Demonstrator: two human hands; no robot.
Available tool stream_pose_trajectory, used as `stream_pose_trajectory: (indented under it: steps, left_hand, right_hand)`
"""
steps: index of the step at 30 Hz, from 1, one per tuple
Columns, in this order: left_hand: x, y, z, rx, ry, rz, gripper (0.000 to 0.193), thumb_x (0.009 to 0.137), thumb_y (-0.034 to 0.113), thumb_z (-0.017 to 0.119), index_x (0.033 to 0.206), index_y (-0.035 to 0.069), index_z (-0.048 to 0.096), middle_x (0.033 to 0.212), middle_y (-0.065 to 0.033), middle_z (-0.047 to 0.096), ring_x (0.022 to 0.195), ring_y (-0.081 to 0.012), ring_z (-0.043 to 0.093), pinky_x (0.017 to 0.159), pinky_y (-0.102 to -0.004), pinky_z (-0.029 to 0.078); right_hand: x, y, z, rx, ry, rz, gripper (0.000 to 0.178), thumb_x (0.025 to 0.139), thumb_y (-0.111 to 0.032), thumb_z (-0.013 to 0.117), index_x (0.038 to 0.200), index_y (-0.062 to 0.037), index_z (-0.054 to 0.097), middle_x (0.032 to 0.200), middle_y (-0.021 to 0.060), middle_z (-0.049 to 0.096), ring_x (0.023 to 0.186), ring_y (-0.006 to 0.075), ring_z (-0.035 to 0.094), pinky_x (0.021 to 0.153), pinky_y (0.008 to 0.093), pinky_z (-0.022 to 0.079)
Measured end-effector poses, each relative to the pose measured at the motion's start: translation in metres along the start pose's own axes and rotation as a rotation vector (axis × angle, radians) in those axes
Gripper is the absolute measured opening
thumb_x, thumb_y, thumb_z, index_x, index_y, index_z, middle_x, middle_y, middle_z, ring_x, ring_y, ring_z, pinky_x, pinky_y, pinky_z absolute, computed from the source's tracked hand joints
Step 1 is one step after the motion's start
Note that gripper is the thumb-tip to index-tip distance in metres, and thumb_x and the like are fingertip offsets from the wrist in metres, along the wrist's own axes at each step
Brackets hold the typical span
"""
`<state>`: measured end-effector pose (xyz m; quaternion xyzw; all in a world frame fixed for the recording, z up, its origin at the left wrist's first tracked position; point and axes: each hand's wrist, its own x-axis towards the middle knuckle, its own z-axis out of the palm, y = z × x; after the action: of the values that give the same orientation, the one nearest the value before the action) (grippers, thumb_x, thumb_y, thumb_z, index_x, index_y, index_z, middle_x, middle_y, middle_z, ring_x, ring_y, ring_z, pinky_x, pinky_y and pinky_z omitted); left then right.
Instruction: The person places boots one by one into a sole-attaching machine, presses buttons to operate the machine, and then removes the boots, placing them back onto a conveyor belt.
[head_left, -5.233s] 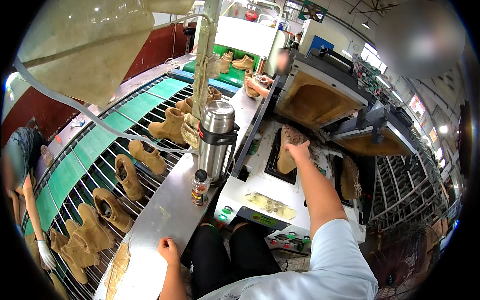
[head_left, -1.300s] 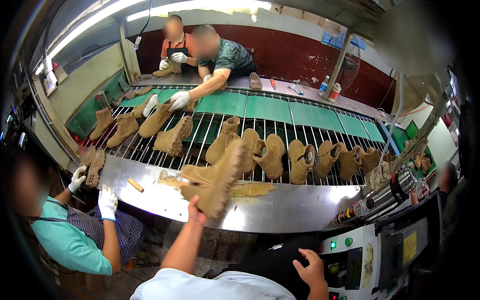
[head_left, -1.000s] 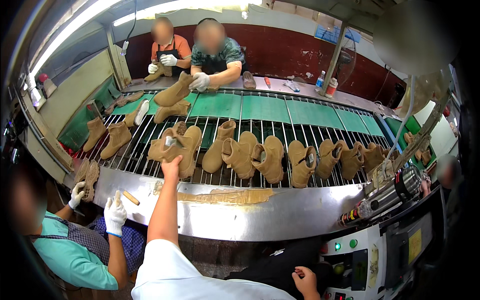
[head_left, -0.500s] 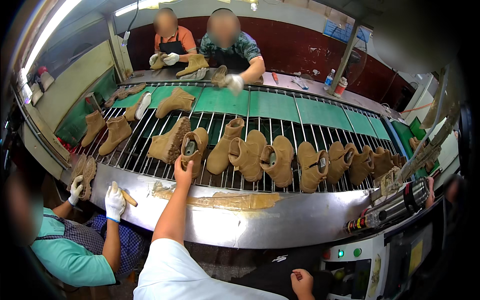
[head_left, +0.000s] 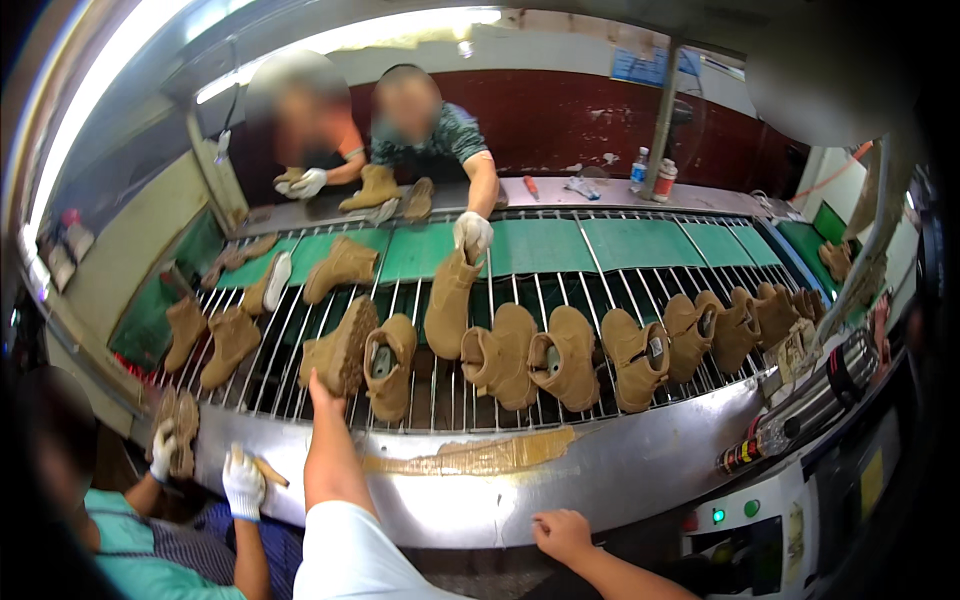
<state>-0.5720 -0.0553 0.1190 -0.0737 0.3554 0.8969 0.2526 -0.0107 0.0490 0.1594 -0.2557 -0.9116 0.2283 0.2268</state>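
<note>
The bar-topped conveyor rack (head_left: 268, 372) spans the view, with green panels (head_left: 545, 246) along its far side. In front of it runs the metal ledge (head_left: 650, 440), a strip of brown tape (head_left: 490, 455) along its inner edge. Tan boots stand in a row on the bars.

The lugged-sole boot (head_left: 338, 350) lies on its side near the front left of the rack. Its long axis runs away from the person, the far end leaning right; the sole faces right, the upper left. Just right of it sits an open-topped boot (head_left: 392, 372). Beyond that, a tall boot (head_left: 450, 310) points its toe toward the ledge, a co-worker's white-gloved hand (head_left: 472, 234) at its shaft top.

The left hand (head_left: 326, 392) touches the lugged-sole boot's near end; whether it grips cannot be told. The right hand (head_left: 562, 535), beside the ledge's near edge, is loosely curled around nothing visible.
</note>
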Motion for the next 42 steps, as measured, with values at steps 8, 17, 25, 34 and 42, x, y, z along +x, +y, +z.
stream_pose_trajectory:
  steps: [8, 17, 25, 34, 42]
  left_hand:
    - [0.023, 0.001, -0.009, 0.199, 0.162, -0.106, 0.071, 0.083, 0.057, 0.054, 0.138, 0.015, 0.04, 0.137, -0.0117, 0.046, 0.124, -0.0331, 0.043, 0.101, -0.0525, 0.036]
    - [0.062, 0.006, 0.011, 0.193, -0.026, -0.167, 0.061, 0.084, 0.042, 0.055, 0.132, 0.007, 0.043, 0.132, -0.0117, 0.049, 0.119, -0.0318, 0.047, 0.098, -0.0494, 0.042]
    - [-0.094, 0.034, 0.01, 0.107, 0.049, 0.143, 0.067, 0.084, 0.043, 0.057, 0.133, 0.001, 0.04, 0.133, -0.0161, 0.045, 0.12, -0.0322, 0.046, 0.098, -0.0463, 0.04]
    - [-0.324, 0.017, -0.037, -0.014, -0.365, 0.13, 0.072, 0.082, 0.045, 0.054, 0.137, 0.002, 0.035, 0.128, -0.0145, 0.051, 0.112, -0.0329, 0.053, 0.095, -0.0471, 0.045]
    - [-0.439, -0.082, 0.09, -0.035, -0.718, -0.406, 0.09, 0.064, 0.046, 0.072, 0.133, 0.0, 0.038, 0.124, -0.016, 0.053, 0.107, -0.0322, 0.056, 0.09, -0.0462, 0.05]
  right_hand:
    - [0.005, 0.003, 0.02, -0.237, 0.045, -0.214, 0.008, 0.075, -0.019, 0.058, 0.081, -0.0162, 0.061, 0.061, -0.0029, 0.052, 0.059, 0.0169, 0.055, 0.054, 0.0333, 0.041]
    - [-0.005, 0.007, 0.025, -0.222, 0.038, -0.222, 0.009, 0.074, -0.017, 0.052, 0.081, -0.0144, 0.058, 0.063, -0.0041, 0.048, 0.062, 0.0137, 0.052, 0.058, 0.0282, 0.037]
    - [-0.007, 0.006, 0.031, -0.316, 0.045, -0.263, 0.009, 0.075, -0.019, 0.054, 0.079, -0.0132, 0.06, 0.066, -0.0025, 0.054, 0.065, 0.0152, 0.055, 0.058, 0.0299, 0.039]
    - [0.003, -0.009, 0.007, -0.042, -0.136, 0.055, 0.015, 0.082, -0.019, 0.051, 0.086, -0.0086, 0.06, 0.071, 0.0068, 0.064, 0.075, 0.027, 0.063, 0.067, 0.038, 0.048]
    - [-0.019, -0.094, -0.12, 1.552, -0.061, 0.029, 0.109, 0.081, -0.031, 0.072, 0.147, -0.017, -0.014, 0.14, 0.02, 0.033, 0.121, 0.0255, 0.042, 0.105, 0.0391, 0.03]
